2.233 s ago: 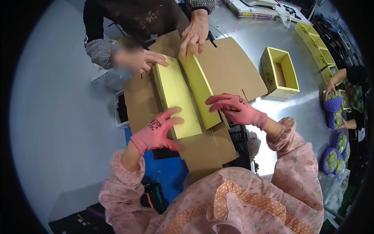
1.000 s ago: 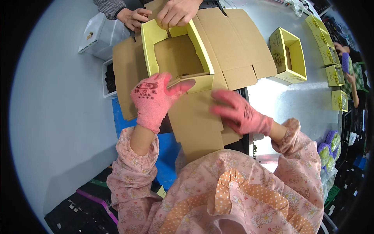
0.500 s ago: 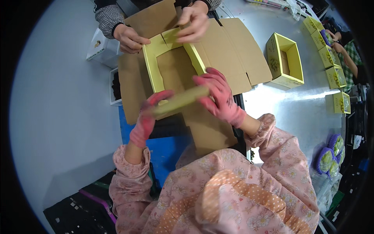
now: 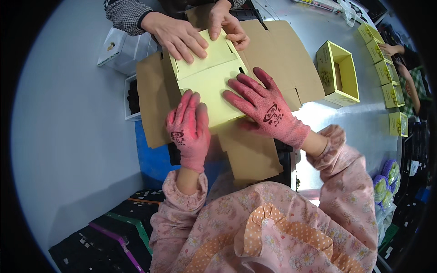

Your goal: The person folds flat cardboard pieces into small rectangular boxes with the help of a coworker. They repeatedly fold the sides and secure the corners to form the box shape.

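Note:
A pale yellow cardboard box [image 4: 209, 86] lies before me with its flaps folded over the opening. My left hand [image 4: 189, 132], in a pink glove, rests its fingers on the box's near left corner. Fingers spread, my right hand [image 4: 268, 102] lies on the near right edge, also gloved in pink. Across from me a co-worker's hand [image 4: 175, 34] presses flat on the far flap, and the co-worker's other hand [image 4: 227, 27] touches the far right corner. Under the box spreads an unfolded brown carton [image 4: 282, 59].
An open yellow box [image 4: 339, 95] stands on the metal table to the right. Beyond it runs a row of yellow boxes [image 4: 392, 94] beside another person's arms. Purple-netted green produce [image 4: 383, 189] lies at the right edge. White bins [image 4: 123, 50] stand at the left.
The yellow box was open at the top, with my hands folding a near flap. Now the flaps lie flat over it, and all four hands rest on the top.

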Demonstrator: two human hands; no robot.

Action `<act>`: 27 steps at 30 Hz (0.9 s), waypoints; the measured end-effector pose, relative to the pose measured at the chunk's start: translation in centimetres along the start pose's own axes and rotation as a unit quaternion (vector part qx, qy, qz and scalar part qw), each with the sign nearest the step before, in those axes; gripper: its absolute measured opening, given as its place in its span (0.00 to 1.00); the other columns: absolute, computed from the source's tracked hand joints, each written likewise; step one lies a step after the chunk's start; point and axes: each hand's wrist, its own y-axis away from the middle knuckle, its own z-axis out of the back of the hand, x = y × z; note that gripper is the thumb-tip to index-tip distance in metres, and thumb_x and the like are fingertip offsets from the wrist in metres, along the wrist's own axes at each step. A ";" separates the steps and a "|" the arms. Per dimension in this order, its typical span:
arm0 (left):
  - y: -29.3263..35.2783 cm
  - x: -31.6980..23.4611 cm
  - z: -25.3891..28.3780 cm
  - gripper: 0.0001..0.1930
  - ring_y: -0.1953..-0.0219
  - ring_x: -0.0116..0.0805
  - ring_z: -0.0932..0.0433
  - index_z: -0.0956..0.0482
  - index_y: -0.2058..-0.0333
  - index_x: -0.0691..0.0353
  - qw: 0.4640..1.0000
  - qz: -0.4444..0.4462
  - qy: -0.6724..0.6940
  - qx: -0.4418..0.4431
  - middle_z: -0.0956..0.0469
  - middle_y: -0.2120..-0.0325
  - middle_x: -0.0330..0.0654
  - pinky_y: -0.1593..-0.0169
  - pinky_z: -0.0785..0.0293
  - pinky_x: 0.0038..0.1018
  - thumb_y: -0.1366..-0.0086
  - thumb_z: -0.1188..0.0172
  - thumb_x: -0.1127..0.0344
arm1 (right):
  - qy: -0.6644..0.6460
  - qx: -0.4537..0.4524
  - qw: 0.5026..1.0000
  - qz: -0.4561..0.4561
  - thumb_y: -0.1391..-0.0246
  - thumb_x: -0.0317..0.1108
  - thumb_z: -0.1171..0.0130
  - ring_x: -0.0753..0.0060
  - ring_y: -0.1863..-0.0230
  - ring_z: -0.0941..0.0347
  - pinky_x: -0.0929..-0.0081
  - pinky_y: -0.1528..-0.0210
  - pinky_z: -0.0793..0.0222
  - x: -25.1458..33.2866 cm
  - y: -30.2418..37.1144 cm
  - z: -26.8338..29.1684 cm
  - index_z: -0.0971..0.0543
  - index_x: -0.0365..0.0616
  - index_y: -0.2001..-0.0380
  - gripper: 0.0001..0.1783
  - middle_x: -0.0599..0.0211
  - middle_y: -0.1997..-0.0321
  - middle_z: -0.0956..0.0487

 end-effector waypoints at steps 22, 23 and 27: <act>-9.7 0.3 -4.7 0.50 0.38 0.59 0.40 0.43 0.38 0.68 0.519 -0.028 0.113 0.847 0.41 0.41 0.63 0.36 0.40 0.40 0.52 0.32 0.42 | -0.343 -0.032 0.909 -0.234 0.58 0.39 0.31 0.33 0.34 0.45 0.51 0.35 0.44 -0.2 2.4 -6.9 0.49 0.33 0.34 0.53 0.38 0.33 0.46; -10.2 0.1 -5.5 0.54 0.37 0.59 0.42 0.47 0.35 0.67 0.483 -0.043 0.100 0.869 0.43 0.41 0.63 0.36 0.42 0.40 0.53 0.31 0.42 | -0.311 -0.025 0.924 -0.221 0.56 0.38 0.34 0.33 0.34 0.46 0.50 0.34 0.45 -0.2 2.8 -7.1 0.51 0.31 0.34 0.52 0.36 0.32 0.47; -11.0 0.4 -7.0 0.60 0.34 0.63 0.50 0.50 0.34 0.68 0.387 -0.001 0.117 0.915 0.51 0.37 0.66 0.32 0.51 0.43 0.56 0.31 0.37 | -0.358 0.000 0.903 -0.237 0.54 0.36 0.37 0.31 0.33 0.47 0.48 0.34 0.46 -0.5 2.7 -6.9 0.52 0.26 0.34 0.50 0.33 0.32 0.47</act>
